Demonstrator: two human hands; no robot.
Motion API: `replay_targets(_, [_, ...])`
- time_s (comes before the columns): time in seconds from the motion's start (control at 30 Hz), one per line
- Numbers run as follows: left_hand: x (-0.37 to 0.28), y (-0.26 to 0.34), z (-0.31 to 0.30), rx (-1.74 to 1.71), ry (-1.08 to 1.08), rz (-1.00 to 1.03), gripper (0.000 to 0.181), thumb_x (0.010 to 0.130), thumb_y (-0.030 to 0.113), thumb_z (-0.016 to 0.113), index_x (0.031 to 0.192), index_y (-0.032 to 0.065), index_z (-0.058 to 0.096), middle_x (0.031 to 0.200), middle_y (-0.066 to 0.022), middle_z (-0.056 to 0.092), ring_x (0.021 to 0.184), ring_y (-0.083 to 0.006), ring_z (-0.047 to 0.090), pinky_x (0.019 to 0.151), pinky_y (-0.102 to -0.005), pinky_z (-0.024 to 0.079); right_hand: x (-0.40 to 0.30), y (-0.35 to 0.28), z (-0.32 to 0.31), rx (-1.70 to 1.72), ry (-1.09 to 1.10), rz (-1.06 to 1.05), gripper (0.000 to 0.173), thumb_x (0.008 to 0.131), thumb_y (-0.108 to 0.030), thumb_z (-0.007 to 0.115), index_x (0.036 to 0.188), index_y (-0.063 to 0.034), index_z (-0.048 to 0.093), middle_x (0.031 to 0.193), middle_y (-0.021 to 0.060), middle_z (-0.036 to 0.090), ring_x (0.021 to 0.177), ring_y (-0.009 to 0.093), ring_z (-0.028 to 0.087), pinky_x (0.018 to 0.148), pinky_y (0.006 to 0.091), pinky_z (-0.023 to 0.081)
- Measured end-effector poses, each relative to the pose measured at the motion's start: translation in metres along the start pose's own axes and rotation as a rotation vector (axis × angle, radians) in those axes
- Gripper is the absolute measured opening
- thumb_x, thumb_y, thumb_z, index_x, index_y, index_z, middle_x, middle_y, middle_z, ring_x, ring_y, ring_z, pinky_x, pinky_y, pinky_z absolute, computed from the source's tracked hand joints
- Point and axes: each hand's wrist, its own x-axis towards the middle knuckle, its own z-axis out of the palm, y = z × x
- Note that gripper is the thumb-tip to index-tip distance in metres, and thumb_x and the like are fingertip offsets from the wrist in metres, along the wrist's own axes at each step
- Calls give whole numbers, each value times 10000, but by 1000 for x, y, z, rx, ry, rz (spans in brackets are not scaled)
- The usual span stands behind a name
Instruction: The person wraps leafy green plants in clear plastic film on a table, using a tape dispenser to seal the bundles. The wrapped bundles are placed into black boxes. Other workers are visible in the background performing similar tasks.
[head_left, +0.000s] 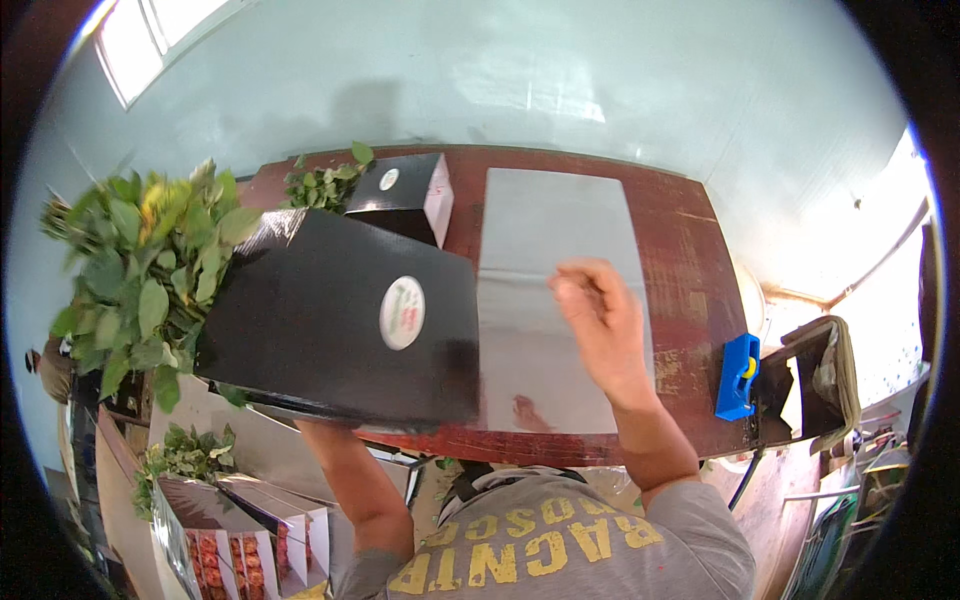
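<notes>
A large black-wrapped bunch (322, 322) with an oval white label lies across my left forearm (349, 465) at the table's front left. Leafy green stems (142, 277) fan out of its left end. Both label and leaves look blurred. My left hand is hidden beneath the bunch, which it supports. Over a flat grey sheet (559, 217) hangs my right hand (604, 322), its fingers loosely curled and nothing visible in it. The sheet lies on the dark red wooden table (679, 285), right of the bunch.
Behind the bunch sits a smaller black package (401, 187) with leaves beside it. A blue tape dispenser (737, 377) stands at the table's right edge. Wrapped red flower bunches (244, 555) are low at left. A person (56, 371) is at the far left.
</notes>
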Motion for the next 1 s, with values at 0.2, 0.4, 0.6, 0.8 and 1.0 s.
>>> replay_targets(0.2, [-122, 112, 166, 398, -469, 668, 484, 736, 282, 712, 1169, 87, 619, 1309, -123, 562, 1252, -311, 463, 1089, -525, 280, 1, 3, -19, 137, -250, 75, 418, 966, -280, 556, 1274, 1, 526, 1094, 131, 647, 1026, 207, 603, 887, 343, 481])
replay_targets(0.4, [-286, 113, 324, 754, -1149, 1229, 490, 747, 312, 708, 1190, 116, 630, 1311, -122, 555, 1281, -321, 443, 1118, -540, 228, -26, 125, -90, 974, -26, 408, 450, 1013, -344, 423, 1387, -94, 435, 1311, 80, 541, 1220, 210, 496, 1035, 415, 409])
replay_targets(0.6, [-365, -9, 378, 949, -1215, 1369, 503, 804, 408, 663, 1241, 161, 621, 1366, -99, 536, 1337, -301, 403, 1148, -561, 166, -48, 206, -121, 1486, 90, 632, 450, 1021, -355, 395, 1407, -123, 405, 1377, 47, 481, 1271, 188, 441, 1068, 403, 377])
replay_targets(0.8, [-366, -81, 406, 1022, -1367, 1240, 390, 937, 303, 485, 1271, 150, 613, 1396, -84, 522, 1372, -306, 373, 1165, -569, 119, -52, 280, -119, 837, 78, 769, 412, 993, -309, 456, 1356, -115, 447, 1317, 61, 507, 1217, 196, 468, 1039, 399, 394])
replay_targets(1.0, [-300, -126, 428, 1139, -1524, 1107, 390, 1005, 299, 386, 1271, 144, 627, 1395, -88, 525, 1369, -340, 367, 1162, -599, 97, -36, 341, -87, 141, -136, 590, 377, 964, -263, 518, 1306, -106, 490, 1257, 74, 533, 1163, 204, 495, 1011, 395, 412])
